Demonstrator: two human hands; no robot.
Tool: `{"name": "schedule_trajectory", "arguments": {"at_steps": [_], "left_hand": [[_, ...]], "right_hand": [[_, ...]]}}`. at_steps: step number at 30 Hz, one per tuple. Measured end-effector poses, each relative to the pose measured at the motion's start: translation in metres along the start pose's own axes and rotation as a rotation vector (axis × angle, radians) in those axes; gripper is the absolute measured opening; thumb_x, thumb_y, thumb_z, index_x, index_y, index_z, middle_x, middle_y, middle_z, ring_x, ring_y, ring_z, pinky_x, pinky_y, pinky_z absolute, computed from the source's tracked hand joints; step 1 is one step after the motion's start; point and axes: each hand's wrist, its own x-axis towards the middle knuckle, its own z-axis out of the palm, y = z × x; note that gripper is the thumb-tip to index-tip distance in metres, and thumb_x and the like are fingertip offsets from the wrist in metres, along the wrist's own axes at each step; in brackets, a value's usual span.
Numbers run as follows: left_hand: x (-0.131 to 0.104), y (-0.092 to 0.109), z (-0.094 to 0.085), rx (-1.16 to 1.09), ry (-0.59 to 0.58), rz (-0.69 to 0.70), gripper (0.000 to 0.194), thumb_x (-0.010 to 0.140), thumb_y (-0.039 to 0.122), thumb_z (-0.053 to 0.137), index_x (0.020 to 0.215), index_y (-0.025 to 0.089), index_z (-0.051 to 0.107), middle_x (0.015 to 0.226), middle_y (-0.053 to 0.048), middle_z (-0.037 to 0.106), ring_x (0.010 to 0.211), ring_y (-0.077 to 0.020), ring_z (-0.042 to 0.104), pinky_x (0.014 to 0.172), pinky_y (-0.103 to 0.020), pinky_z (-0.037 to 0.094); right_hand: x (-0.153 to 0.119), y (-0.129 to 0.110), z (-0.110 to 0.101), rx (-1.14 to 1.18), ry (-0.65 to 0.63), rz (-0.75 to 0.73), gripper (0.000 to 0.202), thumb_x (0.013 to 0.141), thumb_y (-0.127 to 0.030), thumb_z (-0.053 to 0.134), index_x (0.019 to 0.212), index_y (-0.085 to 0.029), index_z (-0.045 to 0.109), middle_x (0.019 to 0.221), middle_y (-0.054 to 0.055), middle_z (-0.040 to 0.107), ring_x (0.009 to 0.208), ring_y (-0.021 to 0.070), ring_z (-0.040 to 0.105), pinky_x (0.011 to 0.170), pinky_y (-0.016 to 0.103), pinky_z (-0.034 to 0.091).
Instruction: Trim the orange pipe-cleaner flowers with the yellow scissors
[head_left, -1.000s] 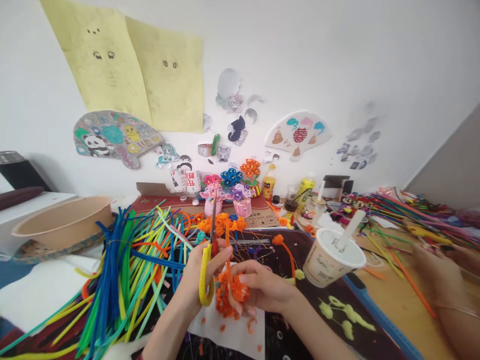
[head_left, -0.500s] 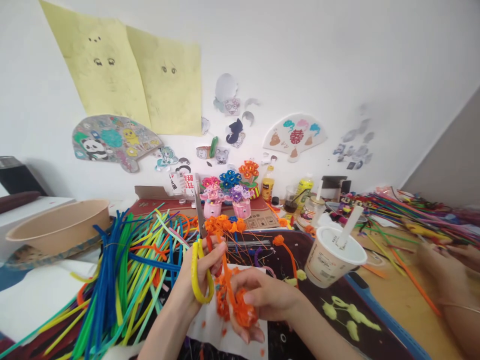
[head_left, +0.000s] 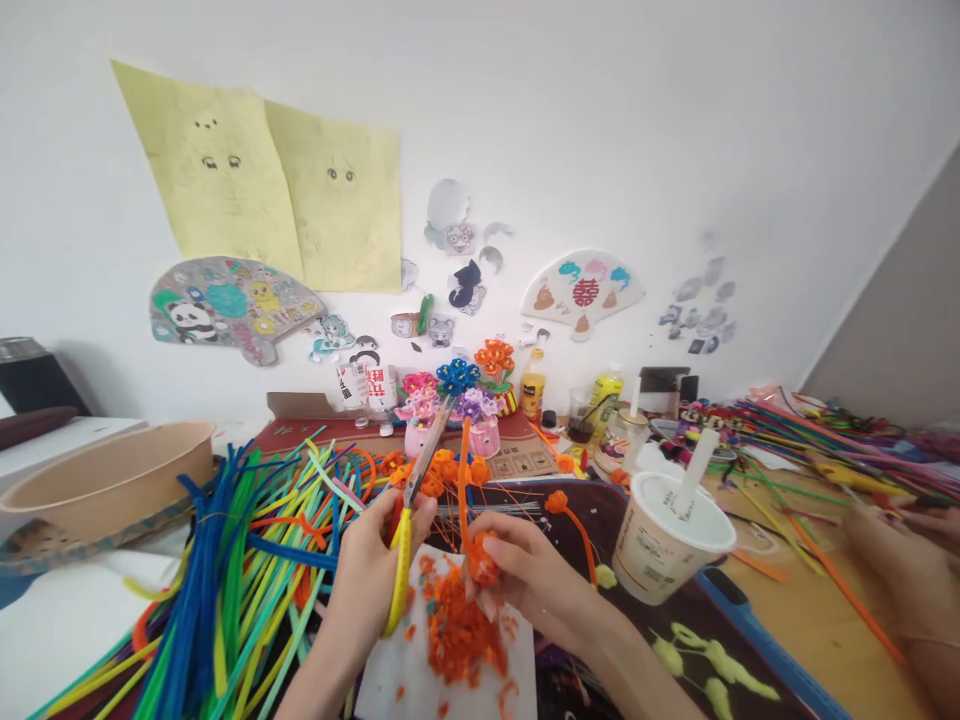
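Occlusion/blur list, head cam

Left hand hides part of the scissors; right hand covers part of the orange flower, full shape unreadable. Orange scraps smeared, can't count. Right side: co-worker's hand blurred, arm cut by right edge. Cup print too small. Right-hand wall cutouts fuzzy. Pipe cleaners at left run off the near edge

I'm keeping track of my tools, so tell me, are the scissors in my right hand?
No, the scissors are in your left hand, while your right hand holds an orange fuzzy piece.
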Motion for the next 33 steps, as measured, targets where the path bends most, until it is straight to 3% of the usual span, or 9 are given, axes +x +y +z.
{"name": "schedule_trajectory", "arguments": {"at_steps": [4,10,14,21,24,28,33], "left_hand": [[-0.005,0.007,0.005,0.041,-0.071,0.016,0.040,0.064,0.059,0.071,0.065,0.020,0.060,0.056,0.007,0.047,0.052,-0.0107,0.039,0.049,-0.022,0.032],[-0.010,0.005,0.014,0.090,-0.113,0.017,0.035,0.067,0.052,0.072,0.062,0.020,0.058,0.054,0.008,0.042,0.053,-0.0108,0.037,0.049,-0.022,0.030],[-0.008,-0.001,0.013,0.101,-0.093,0.018,0.035,0.066,0.052,0.072,0.062,0.021,0.058,0.054,0.008,0.042,0.053,-0.0112,0.038,0.049,-0.022,0.031],[-0.003,-0.004,0.000,0.154,-0.065,0.040,0.040,0.071,0.055,0.066,0.057,0.020,0.053,0.052,0.008,0.040,0.050,-0.0103,0.037,0.046,-0.021,0.030],[-0.002,-0.002,-0.004,0.194,-0.063,0.050,0.037,0.066,0.052,0.072,0.057,0.020,0.056,0.051,0.007,0.045,0.050,-0.0117,0.041,0.046,-0.022,0.031],[-0.004,-0.001,-0.001,0.225,-0.053,0.076,0.031,0.059,0.046,0.079,0.062,0.020,0.063,0.055,0.005,0.055,0.053,-0.0139,0.048,0.050,-0.023,0.036],[-0.009,-0.003,0.008,0.276,-0.003,0.091,0.033,0.064,0.048,0.075,0.057,0.021,0.057,0.050,0.007,0.046,0.050,-0.0115,0.039,0.047,-0.022,0.029]], "right_hand": [[0.001,-0.002,0.000,-0.123,0.118,-0.084,0.032,0.075,-0.040,0.077,0.088,-0.015,0.064,0.063,-0.001,0.062,0.056,0.0131,0.062,0.047,0.020,0.046],[0.002,0.001,-0.004,-0.301,0.091,-0.111,0.030,0.081,-0.042,0.072,0.090,-0.015,0.064,0.066,0.000,0.064,0.050,0.0097,0.058,0.049,0.021,0.048],[0.002,0.002,-0.006,-0.355,0.087,-0.101,0.032,0.080,-0.045,0.071,0.089,-0.015,0.063,0.066,-0.001,0.063,0.049,0.0105,0.058,0.048,0.022,0.047],[0.003,-0.004,-0.001,-0.478,0.194,-0.148,0.035,0.079,-0.051,0.069,0.085,-0.017,0.062,0.064,-0.003,0.061,0.046,0.0102,0.057,0.048,0.022,0.046],[0.004,-0.002,-0.002,-0.550,0.213,-0.152,0.036,0.078,-0.051,0.069,0.084,-0.017,0.061,0.061,-0.004,0.058,0.046,0.0107,0.057,0.048,0.023,0.046],[0.005,0.005,-0.007,-0.590,0.223,-0.154,0.036,0.078,-0.050,0.068,0.088,-0.017,0.061,0.065,-0.002,0.060,0.054,0.0129,0.057,0.051,0.025,0.048],[0.001,0.007,-0.004,-0.699,0.238,-0.171,0.028,0.083,-0.042,0.066,0.092,-0.016,0.063,0.069,0.001,0.062,0.060,0.0140,0.056,0.056,0.026,0.046]]}}
